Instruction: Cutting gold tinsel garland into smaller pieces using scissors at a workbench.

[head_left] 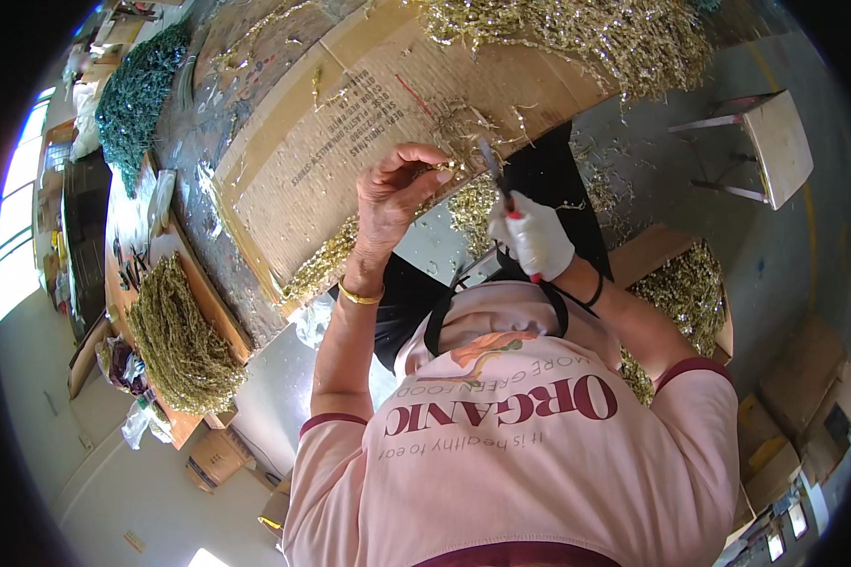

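Observation:
My bare left hand (394, 194), with a gold bangle at its wrist, is closed in a pinch over the near edge of the cardboard sheet (284, 161). Between thumb and fingertips is a small bit of gold glittery tinsel (456, 167). My right hand (536, 238), in a white glove, grips a red-handled tool with a narrow metal blade (490, 161); whether it is scissors or a knife I cannot tell. The blade points away from me, just right of my left fingertips. Loose gold strands lie on the cardboard beyond both hands.
A heap of gold tinsel sprays (577, 38) covers the table's far right. More gold sprays (182, 335) lie on a side table at left, and a green bundle (140, 94) is behind. At right are a stool (771, 151) and a carton of gold sprays (681, 302).

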Motion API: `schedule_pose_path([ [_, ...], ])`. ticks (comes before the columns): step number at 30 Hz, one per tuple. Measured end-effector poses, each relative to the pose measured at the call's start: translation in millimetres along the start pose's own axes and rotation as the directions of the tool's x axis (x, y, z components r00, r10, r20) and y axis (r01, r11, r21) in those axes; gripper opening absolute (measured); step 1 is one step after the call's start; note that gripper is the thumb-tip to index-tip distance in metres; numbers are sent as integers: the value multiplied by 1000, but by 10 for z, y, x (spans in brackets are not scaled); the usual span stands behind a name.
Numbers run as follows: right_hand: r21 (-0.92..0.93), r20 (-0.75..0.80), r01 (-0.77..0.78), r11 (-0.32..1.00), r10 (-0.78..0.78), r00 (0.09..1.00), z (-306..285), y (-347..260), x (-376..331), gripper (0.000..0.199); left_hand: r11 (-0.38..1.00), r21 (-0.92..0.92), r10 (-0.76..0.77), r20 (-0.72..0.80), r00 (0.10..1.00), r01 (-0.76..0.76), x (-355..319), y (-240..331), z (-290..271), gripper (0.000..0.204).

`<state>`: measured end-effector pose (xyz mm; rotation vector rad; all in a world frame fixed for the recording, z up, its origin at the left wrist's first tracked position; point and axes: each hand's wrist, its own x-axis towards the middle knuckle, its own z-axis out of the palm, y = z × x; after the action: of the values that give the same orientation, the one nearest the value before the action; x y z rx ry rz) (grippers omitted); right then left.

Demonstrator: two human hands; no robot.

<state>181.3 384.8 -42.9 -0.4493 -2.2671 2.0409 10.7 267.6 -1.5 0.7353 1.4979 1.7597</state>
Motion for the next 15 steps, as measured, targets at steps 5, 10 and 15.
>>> schedule_pose_path([
  [5,15,-11,43,999,-43,999,-52,50,21,23,999,-19,37,-81,996,-39,8,7,27,22],
  [10,-609,-102,-105,786,54,993,-49,-211,-35,34,995,-91,24,-170,985,-40,4,48,66,23],
  [15,-578,-172,-89,811,-14,985,-29,-247,-21,35,1000,-27,-8,-217,976,2,-29,31,94,21],
])
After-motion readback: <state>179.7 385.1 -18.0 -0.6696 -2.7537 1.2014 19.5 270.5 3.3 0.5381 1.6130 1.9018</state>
